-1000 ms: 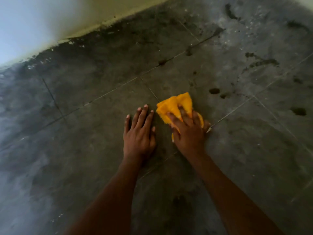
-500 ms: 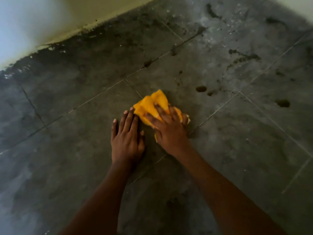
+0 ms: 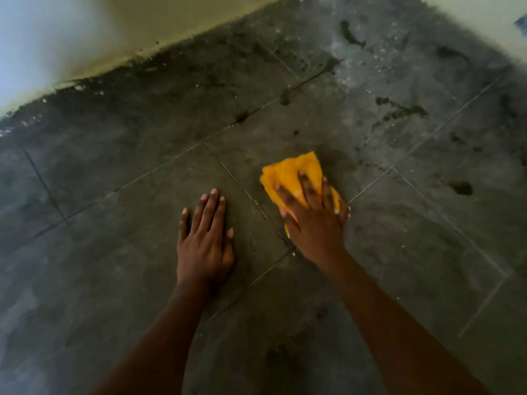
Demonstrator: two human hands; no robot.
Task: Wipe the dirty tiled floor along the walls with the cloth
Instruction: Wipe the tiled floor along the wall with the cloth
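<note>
A crumpled yellow cloth (image 3: 288,173) lies on the dark grey tiled floor (image 3: 142,212). My right hand (image 3: 313,220) presses down on the cloth with spread, straight fingers and covers its near half. My left hand (image 3: 204,243) rests flat on the bare tile to the left of the cloth, fingers straight and together, a short gap away from it. Dark dirt runs along the foot of the pale wall (image 3: 159,21) at the top left.
Dark blobs of dirt (image 3: 462,188) and a smeared streak (image 3: 399,109) mark the tiles to the right and beyond the cloth. A whitish dusty patch (image 3: 350,61) lies near the far corner. A second pale wall (image 3: 484,12) shows at the top right.
My right hand has slid the cloth to the right, away from my left hand; half a second ago the cloth touched my left fingertips. My left hand stays flat on the tile.
</note>
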